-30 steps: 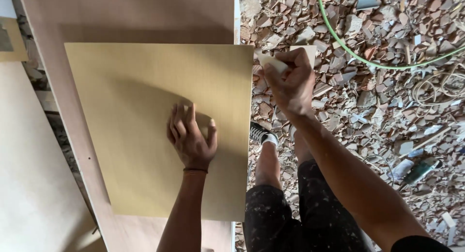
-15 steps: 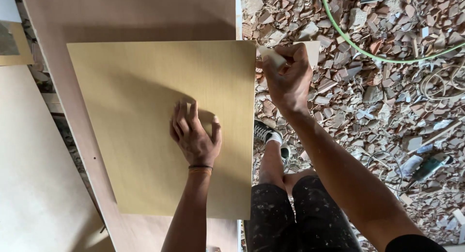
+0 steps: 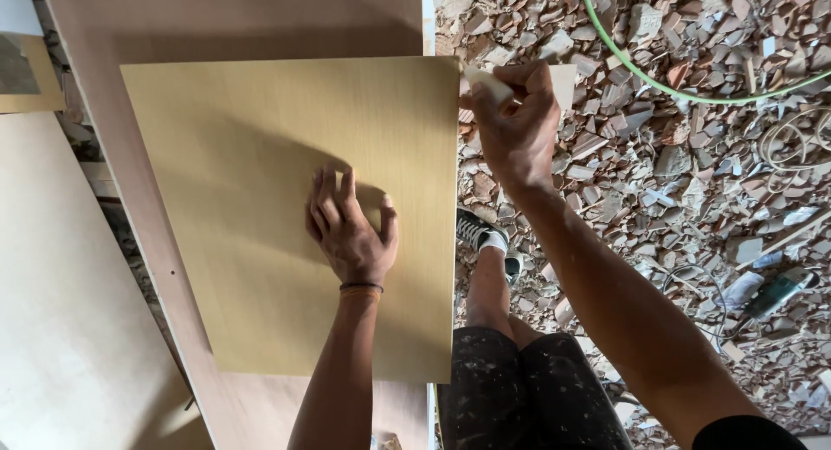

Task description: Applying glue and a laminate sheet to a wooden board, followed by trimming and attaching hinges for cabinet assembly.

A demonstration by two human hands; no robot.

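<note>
Rubble floor [image 3: 692, 182] of broken tile chips, long board [image 3: 260, 17] carrying a tan sheet [image 3: 234, 173], left hand [image 3: 351, 229] pressed on the sheet with fingers curled, right hand [image 3: 515, 125] gripping a pale block [image 3: 486, 82] at the sheet's right edge, green hose [image 3: 658, 82] beyond.

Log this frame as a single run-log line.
left hand: pressed flat on tan sheet | right hand: gripping pale block at sheet's right edge | sheet: lying on brown board
</note>
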